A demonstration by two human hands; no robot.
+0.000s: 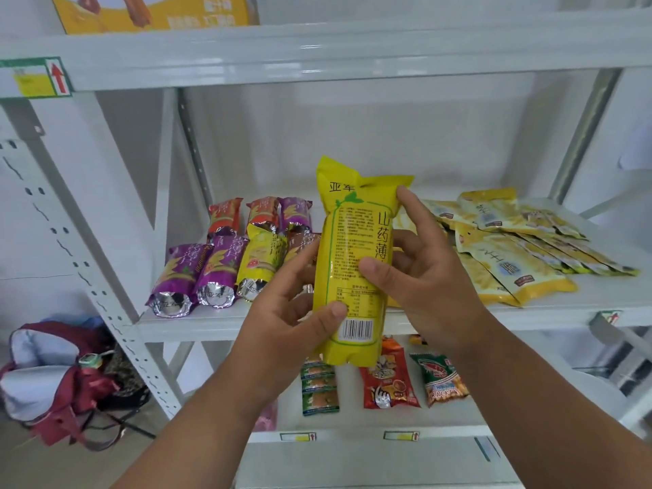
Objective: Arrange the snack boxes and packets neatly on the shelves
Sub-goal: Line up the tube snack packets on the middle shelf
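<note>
Both my forearms come up from the bottom edge, hands on one yellow packet (pixel 356 262) held upright in front of the middle shelf (pixel 225 324). My left hand (pixel 282 312) grips its lower left side, thumb across the front near the barcode, fingers curled behind. My right hand (pixel 427 273) grips the right side higher up, thumb on the printed face, index finger up near the top seal. Packet is off the shelf, in the air, front edge of the middle shelf behind it.

On the middle shelf, left half: purple packets (pixel 192 273) at the front edge, another yellow roll (pixel 257 266) just beside them, orange packets (pixel 225 213) in the row behind. Right half: flat yellow pouches (pixel 511 255) overlapping in a loose fan toward the right edge.

Lower shelf (pixel 352 435): green stack (pixel 320 391), red snack bag (pixel 388 379), green prawn-cracker bag (pixel 442 379). Top shelf, left: yellow box (pixel 155 12). Maroon bag (pixel 53 379) on the floor, left of the rack.
</note>
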